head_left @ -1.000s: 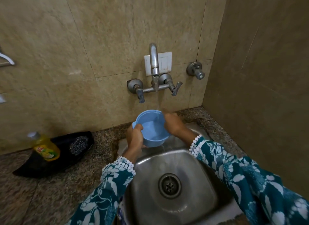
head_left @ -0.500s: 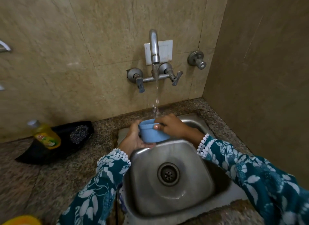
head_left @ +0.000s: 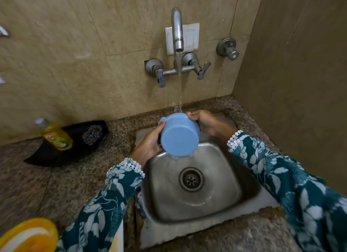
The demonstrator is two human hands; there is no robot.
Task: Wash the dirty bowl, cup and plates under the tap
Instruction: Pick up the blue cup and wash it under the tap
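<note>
Matt blue plastic cup (head_left: pixel 179 135), dull steel sink (head_left: pixel 221 163), speckled granite counter (head_left: pixel 56 180)

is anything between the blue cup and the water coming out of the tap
Nothing visible. The blue cup is held tipped with its base toward the camera, gripped by the left hand and right hand, and the stream from the tap falls unobstructed onto its far upper edge above the sink.

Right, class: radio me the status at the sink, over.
Both hands, left hand, right hand, gripping blue cup. Cup tipped, base toward camera, under running tap. Nothing in the way.
</note>
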